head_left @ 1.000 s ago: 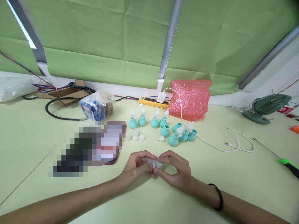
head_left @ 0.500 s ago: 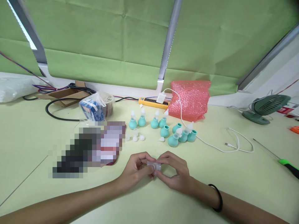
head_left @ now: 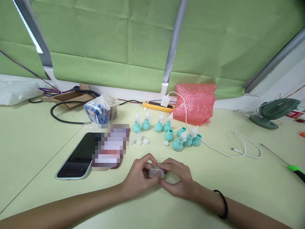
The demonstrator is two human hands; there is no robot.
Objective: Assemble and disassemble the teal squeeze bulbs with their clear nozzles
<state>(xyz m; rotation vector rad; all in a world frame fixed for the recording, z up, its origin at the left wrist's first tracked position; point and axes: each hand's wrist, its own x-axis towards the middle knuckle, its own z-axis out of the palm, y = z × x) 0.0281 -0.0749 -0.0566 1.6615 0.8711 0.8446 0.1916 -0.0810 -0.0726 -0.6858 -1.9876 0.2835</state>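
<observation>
Tube, small and clear, lies between the fingertips of both hands at the near side of the table. Long axis runs left to right, across the line of sight; the wider end appears to be the left one. Left hand pinches it, thumb on the near side, fingers behind. Right hand brackets the right end, forefinger above and thumb below; whether these tips press on it cannot be told. Neither hand is clearly nearer. Phone lies to the left, well apart. Beyond the hands lie white caps and one loose tip. Green bulbs stand past these, three open-necked, the others bearing nozzles. Power strip and pink bag are at the rear.
</observation>
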